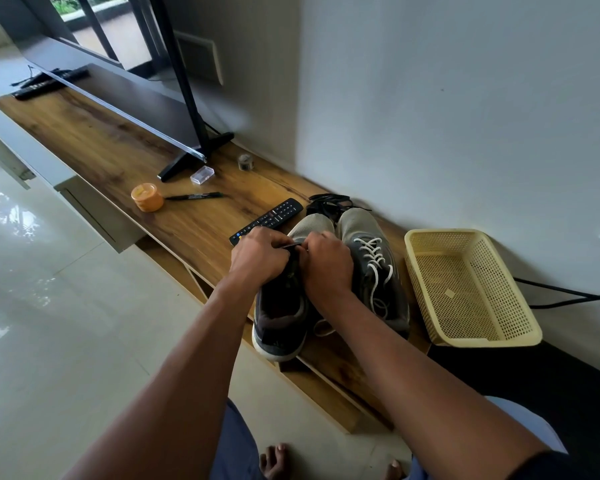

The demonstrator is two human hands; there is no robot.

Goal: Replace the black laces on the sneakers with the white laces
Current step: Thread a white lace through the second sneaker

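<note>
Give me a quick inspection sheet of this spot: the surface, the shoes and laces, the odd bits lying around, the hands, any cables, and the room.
Surface: wooden TV shelf, low against the wall.
Job's things: right sneaker wears white laces; left sneaker is under both hands; black laces heaped beyond the toes.
Clutter: remote, orange tub, pen, clear box, empty yellow basket.
Hands: left hand and right hand, fingers curled, pinching a lace between them over the left sneaker.
Cables: black cable right of the basket.
Surroundings: television, white wall, tiled floor.
</note>
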